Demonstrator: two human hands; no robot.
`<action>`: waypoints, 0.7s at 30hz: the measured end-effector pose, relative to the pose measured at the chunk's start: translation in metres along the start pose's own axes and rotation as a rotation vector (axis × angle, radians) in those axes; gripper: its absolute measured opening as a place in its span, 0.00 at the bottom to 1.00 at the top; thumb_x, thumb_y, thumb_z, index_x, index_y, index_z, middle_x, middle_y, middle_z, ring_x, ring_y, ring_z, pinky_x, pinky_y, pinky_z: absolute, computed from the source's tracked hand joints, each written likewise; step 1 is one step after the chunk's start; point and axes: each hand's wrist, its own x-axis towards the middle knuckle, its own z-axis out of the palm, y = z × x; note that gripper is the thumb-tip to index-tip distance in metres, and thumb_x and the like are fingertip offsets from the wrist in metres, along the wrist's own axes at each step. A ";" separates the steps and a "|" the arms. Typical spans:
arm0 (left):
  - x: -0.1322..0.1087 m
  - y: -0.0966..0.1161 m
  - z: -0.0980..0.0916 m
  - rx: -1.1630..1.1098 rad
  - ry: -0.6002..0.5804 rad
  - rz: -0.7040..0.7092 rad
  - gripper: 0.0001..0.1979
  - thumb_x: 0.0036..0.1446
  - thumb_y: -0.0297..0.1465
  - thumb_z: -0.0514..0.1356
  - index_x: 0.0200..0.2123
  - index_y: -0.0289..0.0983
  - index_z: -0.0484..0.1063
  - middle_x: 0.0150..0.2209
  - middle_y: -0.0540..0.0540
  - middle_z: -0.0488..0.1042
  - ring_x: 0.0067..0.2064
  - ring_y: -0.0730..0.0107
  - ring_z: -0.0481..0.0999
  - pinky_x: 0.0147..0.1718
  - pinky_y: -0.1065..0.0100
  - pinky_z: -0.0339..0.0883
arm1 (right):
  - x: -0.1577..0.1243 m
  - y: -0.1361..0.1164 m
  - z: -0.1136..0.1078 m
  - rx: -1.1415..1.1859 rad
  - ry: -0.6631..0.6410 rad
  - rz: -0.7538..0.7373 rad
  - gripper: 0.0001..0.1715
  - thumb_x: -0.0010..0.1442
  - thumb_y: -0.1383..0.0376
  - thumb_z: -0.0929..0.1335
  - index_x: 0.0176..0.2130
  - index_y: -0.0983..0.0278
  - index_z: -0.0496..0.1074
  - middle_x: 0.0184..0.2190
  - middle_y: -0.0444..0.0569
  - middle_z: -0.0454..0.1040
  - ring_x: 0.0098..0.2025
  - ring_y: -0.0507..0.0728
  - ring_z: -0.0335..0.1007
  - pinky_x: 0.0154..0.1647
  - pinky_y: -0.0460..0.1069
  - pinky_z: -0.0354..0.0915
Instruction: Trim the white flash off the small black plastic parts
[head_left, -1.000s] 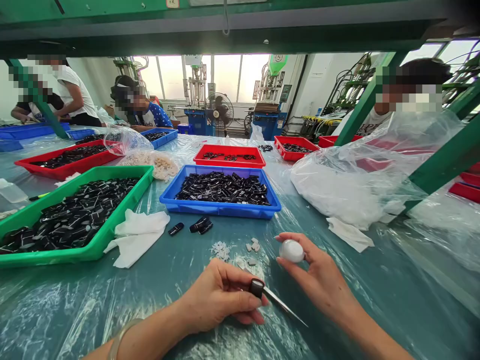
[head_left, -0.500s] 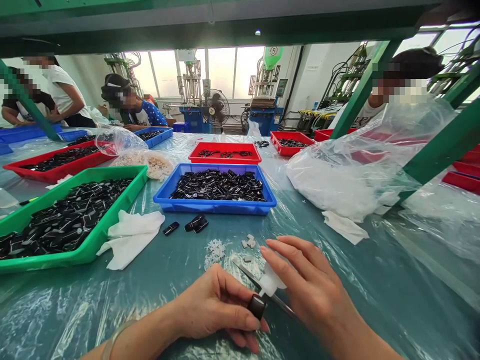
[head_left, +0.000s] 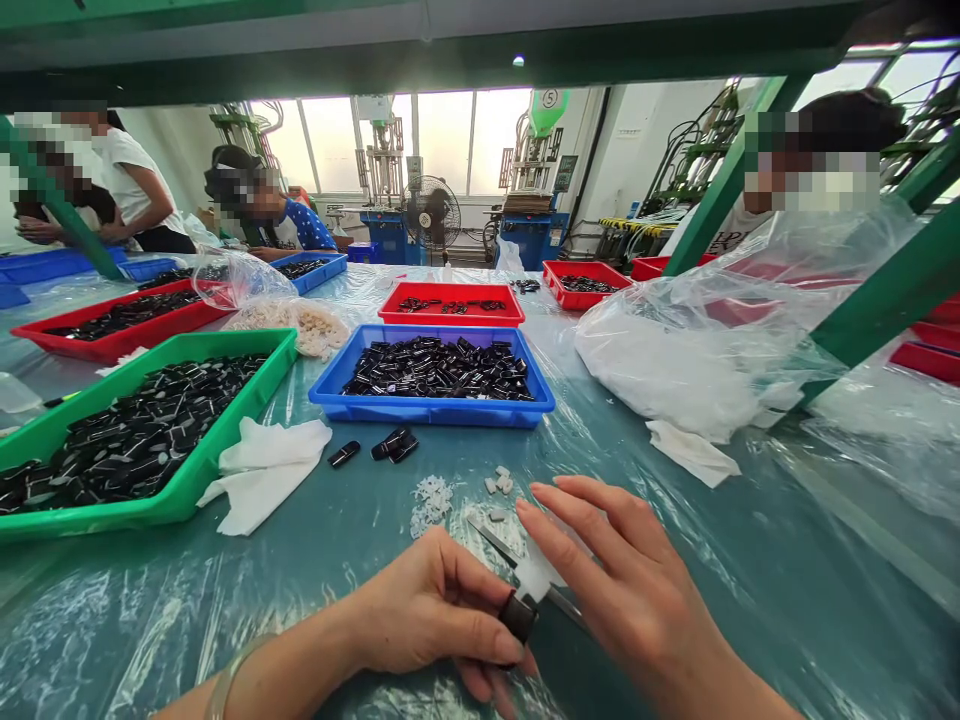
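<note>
One black piece [head_left: 517,617] appears to be mid-work: at near centre, the left hand [head_left: 442,612] pinches it, while the right hand [head_left: 637,590] grips a white bottle [head_left: 533,577], its tip at the piece's upper end. Many similar pieces fill the blue tray [head_left: 431,412] farther off and the green tray [head_left: 90,521] at left; which are finished, I cannot tell.

Circled no. 5 [head_left: 550,98] on grn hopper [head_left: 544,120], bkgd
</note>
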 end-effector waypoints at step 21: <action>-0.002 0.002 0.001 -0.033 -0.004 0.006 0.08 0.46 0.30 0.65 0.30 0.31 0.78 0.24 0.46 0.76 0.25 0.74 0.76 0.23 0.80 0.67 | 0.001 0.006 -0.007 0.029 -0.026 -0.047 0.17 0.66 0.73 0.56 0.47 0.65 0.69 0.46 0.56 0.72 0.52 0.64 0.61 0.47 0.60 0.60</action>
